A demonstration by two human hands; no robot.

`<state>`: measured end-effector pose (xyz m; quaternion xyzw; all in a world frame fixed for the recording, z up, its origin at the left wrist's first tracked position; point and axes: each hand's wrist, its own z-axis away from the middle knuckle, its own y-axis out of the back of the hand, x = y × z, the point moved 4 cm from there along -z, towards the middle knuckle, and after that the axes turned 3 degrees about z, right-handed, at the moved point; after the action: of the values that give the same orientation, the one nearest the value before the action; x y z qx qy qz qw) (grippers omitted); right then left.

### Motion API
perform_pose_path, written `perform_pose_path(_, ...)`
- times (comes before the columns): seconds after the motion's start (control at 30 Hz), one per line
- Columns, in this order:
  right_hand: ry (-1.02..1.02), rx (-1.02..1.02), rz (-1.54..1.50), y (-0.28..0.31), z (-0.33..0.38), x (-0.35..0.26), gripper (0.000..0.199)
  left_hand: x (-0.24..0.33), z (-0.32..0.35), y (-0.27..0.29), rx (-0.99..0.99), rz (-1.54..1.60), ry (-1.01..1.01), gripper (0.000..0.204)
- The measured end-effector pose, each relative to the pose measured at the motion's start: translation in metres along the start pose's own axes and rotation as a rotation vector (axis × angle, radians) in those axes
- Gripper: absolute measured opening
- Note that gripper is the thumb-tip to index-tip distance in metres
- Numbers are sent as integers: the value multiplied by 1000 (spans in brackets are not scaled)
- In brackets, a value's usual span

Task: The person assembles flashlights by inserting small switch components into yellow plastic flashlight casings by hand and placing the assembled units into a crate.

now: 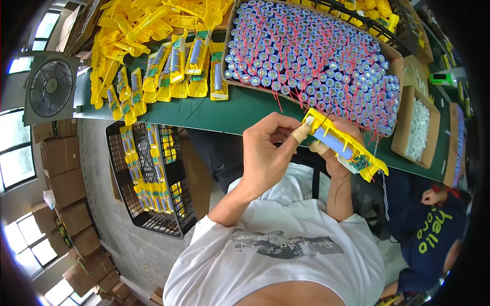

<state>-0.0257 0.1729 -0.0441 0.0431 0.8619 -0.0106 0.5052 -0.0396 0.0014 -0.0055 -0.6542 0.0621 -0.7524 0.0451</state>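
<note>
White shirt (286, 255) nearest camera. Left hand (268, 148) raised, fingers curled, taped fingertip pressing end of yellow battery holder (343, 144). Right hand (332, 153) grips holder from beneath, mostly hidden behind it. Holder held above near worktop (245, 109) edge, just before box of blue cells (311, 61). Black crate (153, 178) below left.

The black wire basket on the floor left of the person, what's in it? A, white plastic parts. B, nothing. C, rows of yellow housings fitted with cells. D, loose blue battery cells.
C: the black wire basket holds neat rows of yellow housings fitted with cells, while the loose blue cells fill a cardboard box on the green bench.
</note>
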Motion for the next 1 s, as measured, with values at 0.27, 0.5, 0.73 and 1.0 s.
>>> perform_pose_path(0.27, -48, -20, -68, 6, 0, 1, 50, -3, 0, -2, -16, 46, 42, 13)
perform_pose_path(0.5, 7, -13, -115, 3, 0, 1, 50, -7, 1, -4, -36, 135, 84, 12)
perform_pose_path(0.73, 0, 22, -116, 5, 6, 4, 51, 0, 3, -9, 32, -126, -214, 12)
perform_pose_path(1.0, -7, 40, -155, 6, 8, 8, 51, -7, 5, -8, -4, -17, -112, 13)
